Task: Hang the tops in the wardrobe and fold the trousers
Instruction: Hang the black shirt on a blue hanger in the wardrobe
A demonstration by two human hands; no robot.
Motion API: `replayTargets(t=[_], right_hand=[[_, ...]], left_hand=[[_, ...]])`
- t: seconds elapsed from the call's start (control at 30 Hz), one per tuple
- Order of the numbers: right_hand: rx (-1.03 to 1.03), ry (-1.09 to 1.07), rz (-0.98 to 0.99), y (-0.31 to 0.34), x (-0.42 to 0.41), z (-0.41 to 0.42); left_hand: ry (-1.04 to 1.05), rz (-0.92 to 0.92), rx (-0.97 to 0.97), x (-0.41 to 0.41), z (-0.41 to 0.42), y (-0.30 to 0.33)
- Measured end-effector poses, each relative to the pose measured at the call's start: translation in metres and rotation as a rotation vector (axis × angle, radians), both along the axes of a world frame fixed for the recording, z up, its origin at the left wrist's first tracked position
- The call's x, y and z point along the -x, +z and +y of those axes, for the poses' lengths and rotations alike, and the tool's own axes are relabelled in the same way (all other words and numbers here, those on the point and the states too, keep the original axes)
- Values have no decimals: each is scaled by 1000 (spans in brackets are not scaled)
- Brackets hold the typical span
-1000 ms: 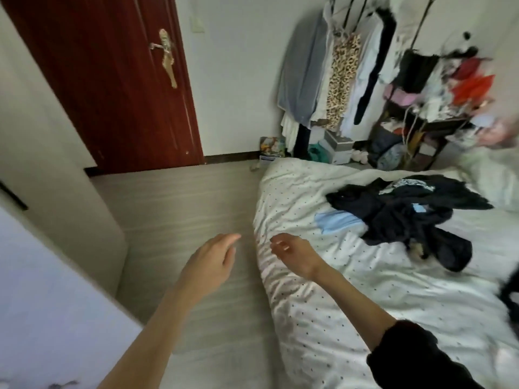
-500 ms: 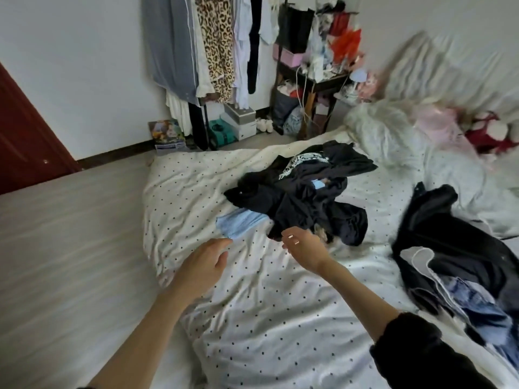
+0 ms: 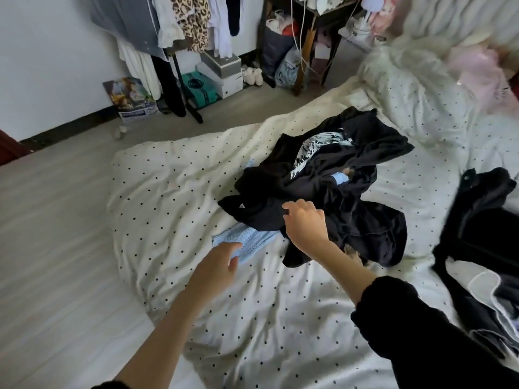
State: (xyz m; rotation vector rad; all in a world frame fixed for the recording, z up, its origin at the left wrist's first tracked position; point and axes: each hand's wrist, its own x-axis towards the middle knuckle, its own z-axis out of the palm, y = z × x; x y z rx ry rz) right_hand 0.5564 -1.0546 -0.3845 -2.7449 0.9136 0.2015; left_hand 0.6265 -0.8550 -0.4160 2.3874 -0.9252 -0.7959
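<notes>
Your right hand (image 3: pixel 306 224) gripped the black clothes pile (image 3: pixel 331 186), while your left hand (image 3: pixel 216 266) hovered with relaxed fingers beside it, over the blue cloth (image 3: pixel 247 241).

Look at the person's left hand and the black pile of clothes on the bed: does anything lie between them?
Yes. A light blue cloth lies flat on the bed between the left hand and the black pile, partly tucked under the pile's edge. The right hand is already on the pile, nothing between.
</notes>
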Motion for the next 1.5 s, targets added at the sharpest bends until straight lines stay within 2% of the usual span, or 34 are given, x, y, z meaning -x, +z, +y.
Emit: replayTargets(t=[0.23,0.37,0.47,0.53,0.63,0.7,0.9,1.03,1.13,1.33,1.5], right_hand=[[54,32,147,-56,-53,-16],[99,25,-52,-61,-40,-13],[-120,9,-65,-53,-20,-4],[-235,-10,-144,-42,-4,1],[-275,-39,-216,-20,16,7],[-260,-80,-286,-5,26,4],[-225,-226,-492,59,50,-24],[-210,-236,-643,108,67,-31],[-179,-235,-786,142,76,-33],[-188,-113,-1001,211,113,-11],[-222,26,-1061,252,147,24]], left_hand=[[-54,63,-54,-40,-24,-36],[-52,55,27,-48,-31,-41],[-73,-56,58,-54,-44,-38],[-163,-156,51,-56,-57,-36],[-334,-206,38,-51,-77,-32],[-354,-185,55,-40,-86,-19],[-238,-301,227,-23,-97,33],[-241,-476,270,-25,-94,86],[-157,-489,358,-24,-84,129],[24,-579,452,11,-25,204],[195,-613,546,59,49,242]])
